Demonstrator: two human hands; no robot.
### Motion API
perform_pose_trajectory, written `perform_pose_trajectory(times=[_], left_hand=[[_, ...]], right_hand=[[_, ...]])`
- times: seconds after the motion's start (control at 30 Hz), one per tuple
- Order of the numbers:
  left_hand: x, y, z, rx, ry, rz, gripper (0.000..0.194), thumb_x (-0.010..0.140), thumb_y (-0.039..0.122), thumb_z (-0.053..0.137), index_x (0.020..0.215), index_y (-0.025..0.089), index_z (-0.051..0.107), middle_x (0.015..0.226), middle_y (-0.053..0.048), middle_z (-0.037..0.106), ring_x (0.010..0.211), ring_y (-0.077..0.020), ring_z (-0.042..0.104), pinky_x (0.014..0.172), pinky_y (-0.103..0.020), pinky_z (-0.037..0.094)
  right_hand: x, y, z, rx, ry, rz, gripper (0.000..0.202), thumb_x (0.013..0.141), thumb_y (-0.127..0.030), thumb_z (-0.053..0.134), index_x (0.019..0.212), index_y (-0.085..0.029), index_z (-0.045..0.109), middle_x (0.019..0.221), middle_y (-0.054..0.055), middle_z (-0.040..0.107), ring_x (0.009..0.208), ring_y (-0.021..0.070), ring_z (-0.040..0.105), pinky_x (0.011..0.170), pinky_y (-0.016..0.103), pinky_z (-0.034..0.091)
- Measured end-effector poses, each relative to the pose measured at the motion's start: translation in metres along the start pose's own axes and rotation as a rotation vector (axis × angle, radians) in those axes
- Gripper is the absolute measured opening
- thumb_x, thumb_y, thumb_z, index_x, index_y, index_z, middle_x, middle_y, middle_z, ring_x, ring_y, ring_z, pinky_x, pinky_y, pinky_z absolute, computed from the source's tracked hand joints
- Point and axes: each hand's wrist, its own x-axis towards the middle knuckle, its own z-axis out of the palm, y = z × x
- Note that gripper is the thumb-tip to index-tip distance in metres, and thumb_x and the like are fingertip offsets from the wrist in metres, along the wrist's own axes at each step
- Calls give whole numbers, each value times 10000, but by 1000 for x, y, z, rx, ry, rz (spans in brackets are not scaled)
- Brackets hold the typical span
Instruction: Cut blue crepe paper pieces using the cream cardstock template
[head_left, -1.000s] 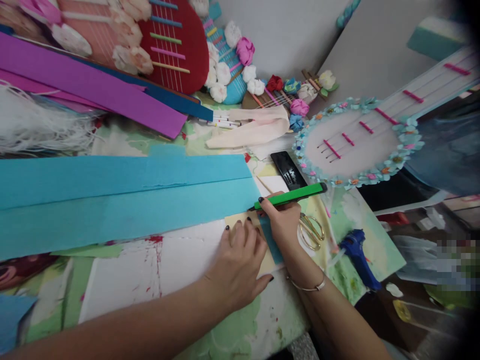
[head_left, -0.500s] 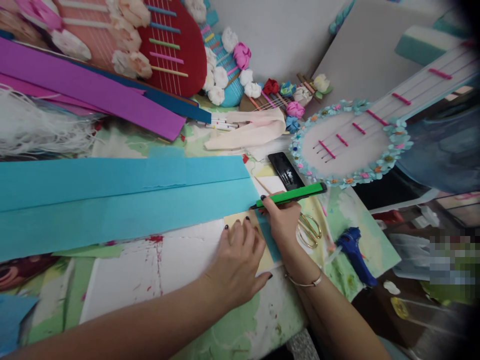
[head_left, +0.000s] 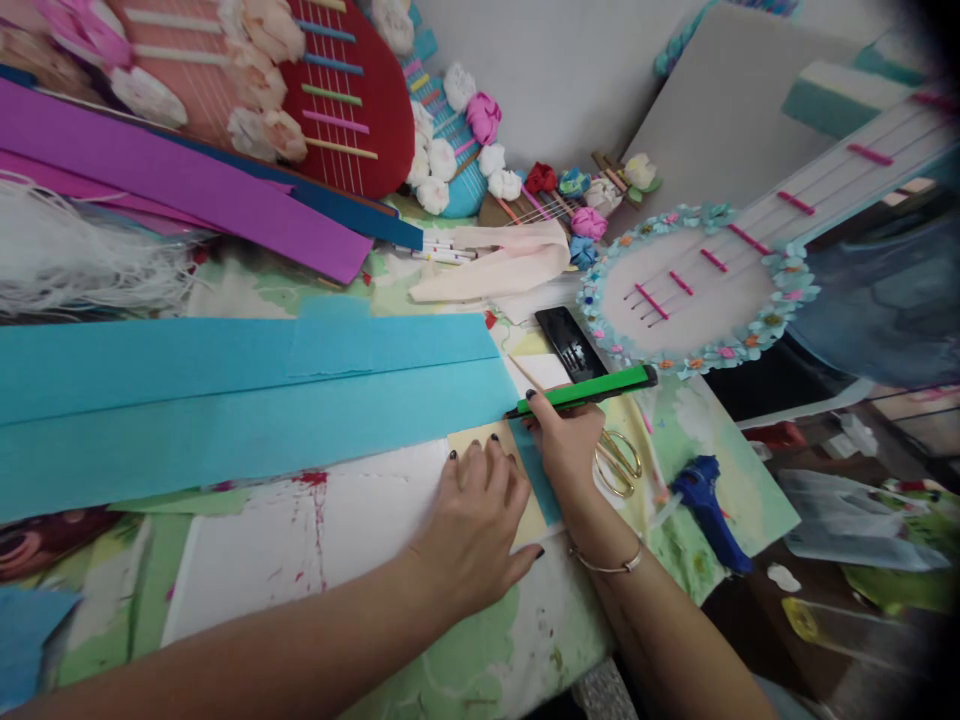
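My right hand (head_left: 566, 440) grips a green utility knife (head_left: 585, 392), its tip at the right edge of a long blue sheet (head_left: 405, 400) that looks like crepe paper. Resting flat with fingers apart, my left hand (head_left: 476, 520) presses on a pale yellow card (head_left: 530, 528) just below that sheet. A darker blue strip (head_left: 536, 470) runs between the two hands. Gold-handled scissors (head_left: 619, 465) lie right beside my right hand, their blades hidden. Under my left forearm is a white board (head_left: 255, 570) with red smears.
A blue glue gun (head_left: 709, 510) lies near the table's right edge. Behind my right hand are a black phone-like object (head_left: 570, 340) and a flower-trimmed toy instrument (head_left: 697, 300). Purple sheets (head_left: 225, 185), white string (head_left: 82, 250) and more decorated instruments (head_left: 352, 110) fill the back left.
The knife tip and my right hand have shifted very slightly to the right. My left hand stays in place.
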Motion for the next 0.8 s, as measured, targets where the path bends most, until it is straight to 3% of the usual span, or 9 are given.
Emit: perform_pose_trajectory(times=[0.43,0.6,0.67,0.8], left_hand=[[0,0,-2,20,9,6,721,868,626,495,1276,35,554,1358,-309,507,1202,-441,502,921,-544,446],[1,-2,-9,11,-6,11,819,831,728,473,1275,45,550,1347,-288,512,1177,-424,500,921,-536,455],[2,-5,-16,-20,-18,5,737,834,714,492,1182,73,599,1262,-242,572,1108,-380,529,885,-486,482],[9,-16,-32,-29,-68,-97,385,898,478,558,1008,115,624,1069,-155,625,988,-305,542,749,-374,502]], right_hand=[[1,-5,-1,-9,45,-9,271,644,-335,723,487,-151,600,411,-1,566,397,132,507,413,236,401],[2,0,2,32,60,-6,273,642,-350,709,495,-168,570,402,-13,540,389,135,495,398,242,389],[3,0,3,47,61,-7,274,659,-377,686,524,-174,562,422,-10,546,403,140,510,404,245,396],[7,-11,-6,58,45,-30,291,769,-454,534,623,-206,491,476,-31,521,434,123,496,435,237,407]])
